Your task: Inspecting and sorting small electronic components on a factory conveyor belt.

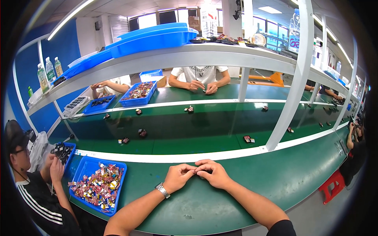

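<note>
My left hand and my right hand meet over the green worktop, fingertips together. Both are closed in a pinch around something small and dark, mostly hidden by the fingers, so its kind cannot be made out. A metal-banded watch is on my left wrist. Left of my left forearm stands a blue tray heaped with small pink, gold and white pieces.
Beyond a white rail, a green conveyor belt carries scattered small parts. A white post rises at right, under a shelf holding blue trays. One co-worker sits at left by black parts; another works opposite.
</note>
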`<state>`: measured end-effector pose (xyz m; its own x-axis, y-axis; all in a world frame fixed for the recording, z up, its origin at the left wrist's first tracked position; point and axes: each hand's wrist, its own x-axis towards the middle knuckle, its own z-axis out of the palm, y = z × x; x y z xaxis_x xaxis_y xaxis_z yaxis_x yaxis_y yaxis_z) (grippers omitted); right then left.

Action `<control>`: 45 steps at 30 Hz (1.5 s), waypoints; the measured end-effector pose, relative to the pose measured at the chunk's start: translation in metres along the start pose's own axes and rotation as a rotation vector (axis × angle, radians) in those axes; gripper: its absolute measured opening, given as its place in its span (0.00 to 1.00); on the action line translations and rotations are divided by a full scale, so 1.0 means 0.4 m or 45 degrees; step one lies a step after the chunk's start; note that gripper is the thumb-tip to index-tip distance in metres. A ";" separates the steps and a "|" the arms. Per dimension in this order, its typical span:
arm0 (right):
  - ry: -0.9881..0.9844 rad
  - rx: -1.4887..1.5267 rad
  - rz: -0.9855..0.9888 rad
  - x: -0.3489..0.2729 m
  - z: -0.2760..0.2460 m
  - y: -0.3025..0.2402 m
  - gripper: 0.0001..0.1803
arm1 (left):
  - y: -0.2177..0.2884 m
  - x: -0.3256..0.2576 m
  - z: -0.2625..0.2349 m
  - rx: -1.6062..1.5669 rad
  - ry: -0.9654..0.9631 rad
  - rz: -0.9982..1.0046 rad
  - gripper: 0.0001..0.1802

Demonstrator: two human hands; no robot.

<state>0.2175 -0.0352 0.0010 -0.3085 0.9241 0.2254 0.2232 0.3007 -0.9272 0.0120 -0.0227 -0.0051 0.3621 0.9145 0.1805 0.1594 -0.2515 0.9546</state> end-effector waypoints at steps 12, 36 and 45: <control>-0.030 0.053 0.062 0.001 -0.003 0.004 0.07 | -0.001 0.004 -0.005 0.008 -0.044 -0.027 0.11; -0.113 0.007 -0.035 0.008 -0.014 0.015 0.07 | -0.002 0.009 -0.005 -0.121 -0.029 -0.095 0.09; -0.128 0.222 0.244 -0.005 -0.165 0.055 0.08 | -0.033 0.026 -0.033 -0.144 0.173 -0.031 0.06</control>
<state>0.2840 -0.0148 0.0001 -0.3683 0.9295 0.0181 0.1265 0.0694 -0.9895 0.0015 -0.0055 -0.0128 0.2307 0.9562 0.1803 0.0594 -0.1988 0.9782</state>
